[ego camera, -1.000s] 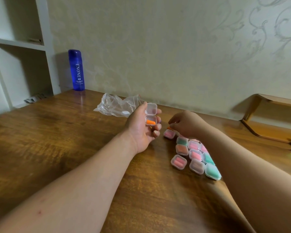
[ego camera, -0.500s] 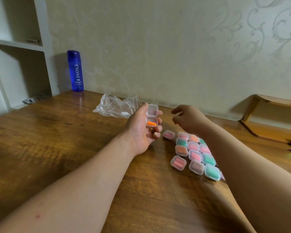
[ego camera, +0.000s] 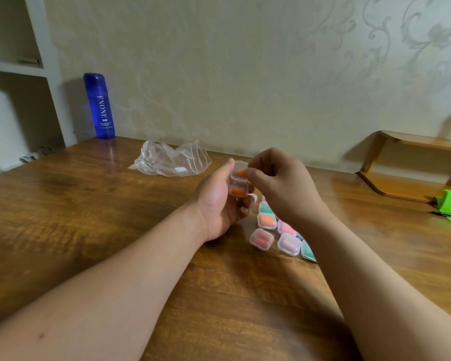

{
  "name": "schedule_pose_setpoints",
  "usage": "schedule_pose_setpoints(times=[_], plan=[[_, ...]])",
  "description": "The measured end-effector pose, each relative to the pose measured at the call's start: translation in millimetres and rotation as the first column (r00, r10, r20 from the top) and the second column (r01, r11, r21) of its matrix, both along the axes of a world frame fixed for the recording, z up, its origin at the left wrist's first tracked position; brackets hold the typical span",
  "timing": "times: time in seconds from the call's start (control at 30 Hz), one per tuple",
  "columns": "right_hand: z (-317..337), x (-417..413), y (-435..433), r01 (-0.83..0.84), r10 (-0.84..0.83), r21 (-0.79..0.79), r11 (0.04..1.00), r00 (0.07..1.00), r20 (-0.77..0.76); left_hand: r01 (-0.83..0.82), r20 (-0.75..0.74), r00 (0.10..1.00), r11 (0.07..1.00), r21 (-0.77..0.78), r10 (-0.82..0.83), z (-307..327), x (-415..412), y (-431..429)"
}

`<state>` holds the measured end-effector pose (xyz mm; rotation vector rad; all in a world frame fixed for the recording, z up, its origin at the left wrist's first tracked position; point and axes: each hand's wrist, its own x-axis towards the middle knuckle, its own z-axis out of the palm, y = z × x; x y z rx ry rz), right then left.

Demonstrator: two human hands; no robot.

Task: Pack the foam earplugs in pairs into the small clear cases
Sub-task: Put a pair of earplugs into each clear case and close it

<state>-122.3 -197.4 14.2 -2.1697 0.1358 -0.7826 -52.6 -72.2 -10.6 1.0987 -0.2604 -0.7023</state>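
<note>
Fingers of the right hand pinch an orange foam earplug over the open clear case, which the left hand grips above the table; another orange earplug lies in its base

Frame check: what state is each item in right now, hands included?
left hand: holds the clear case.
clear case: open, lid hinged up, one orange earplug in its base.
second orange earplug: pinched by the right hand, at the lid.
other cases: closed, filled, on the table.
plastic bag: crumpled, lying on the table.
blue bottle: upright, capped.
</note>
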Motion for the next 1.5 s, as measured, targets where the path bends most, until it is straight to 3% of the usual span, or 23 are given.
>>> schedule_pose_setpoints(times=[0.13, 0.47, 0.63, 0.87, 0.97, 1.17, 1.33, 1.5], plan=[[-9, 5, 0, 0.026, -0.027, -0.123, 0.992, 1.000, -0.006, 0.005, -0.009, 1.000, 1.000, -0.016, -0.005, 4, -1, 1], [-16, 5, 4, 0.022, -0.026, -0.118, 0.993, 0.999, -0.033, -0.006, 0.005, 1.000, 1.000, -0.014, 0.006, 1, 3, 1], [-10, 4, -4, 0.072, -0.072, 0.012, 0.997, 0.997, 0.003, 0.020, -0.011, 1.000, 0.999, -0.030, -0.020, 0, 5, 2], [-8, -1, -5, -0.098, 0.102, 0.080, 0.992, 0.994, -0.042, 0.086, -0.054, 0.994, 0.993, -0.080, -0.090, -2, 6, 3], [-7, -2, -3, -0.150, 0.151, 0.024, 0.988, 0.988, -0.033, 0.058, -0.096, 0.993, 0.991, -0.119, -0.069, 1, 8, 7], [-17, 2, -1, -0.192, 0.160, -0.236, 0.953, 0.976, -0.149, 0.049, -0.133, 0.989, 0.991, -0.128, -0.066, 2, 11, 11], [-17, 2, -2, -0.130, 0.108, -0.294, 0.947, 0.990, -0.089, 0.122, -0.033, 0.992, 0.989, -0.082, -0.125, 3, 8, 10], [-11, 0, -10, -0.110, 0.102, -0.168, 0.980, 0.993, -0.054, 0.189, 0.095, 0.979, 0.977, -0.102, -0.180, 2, 5, 9]])
